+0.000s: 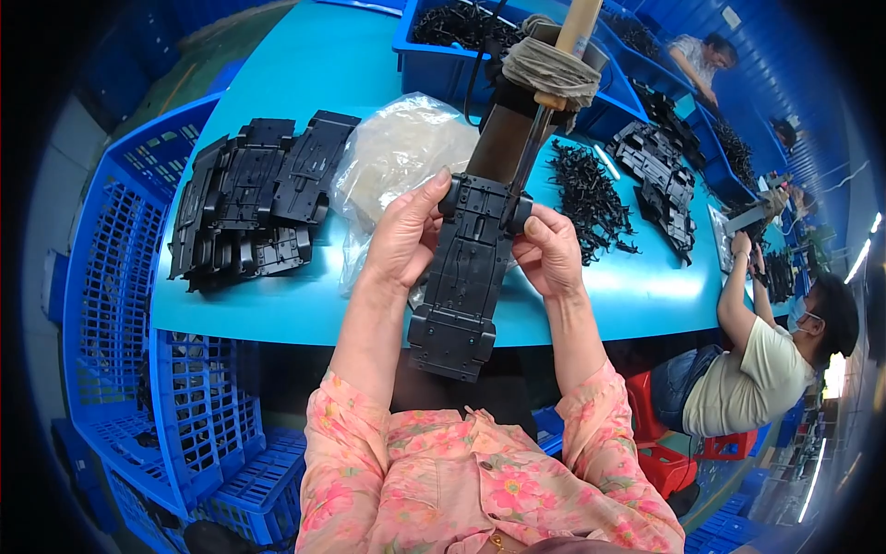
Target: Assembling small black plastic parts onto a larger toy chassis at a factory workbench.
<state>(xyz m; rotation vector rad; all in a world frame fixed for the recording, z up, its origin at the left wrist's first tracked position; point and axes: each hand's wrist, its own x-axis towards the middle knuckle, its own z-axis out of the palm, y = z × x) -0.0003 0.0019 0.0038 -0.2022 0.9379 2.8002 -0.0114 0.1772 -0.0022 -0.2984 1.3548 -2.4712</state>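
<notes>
A black plastic chassis plate (461, 277) is held upright over the table's near edge, pinched at its upper sides between the left hand (403, 235) and right hand (549, 251). It is best kept steady and square under the hanging tool (540, 111) while the top end is worked.

Two hands raised over the table: left hand (403, 234) and right hand (548, 251), both gripping one black chassis plate (463, 282). One clear plastic bag (399, 152) behind it. One stack of black chassis plates (254, 198) at the left, exact number not countable. Two loose heaps of small black parts (588, 196) on the blue table (305, 305), the second heap (660, 180) further right. One hanging tool (552, 69) wrapped with cloth. One blue bin (441, 57) at the back, one blue crate (125, 277) at the left. One co-worker (752, 365) seated at the right, two more people far behind.
</notes>
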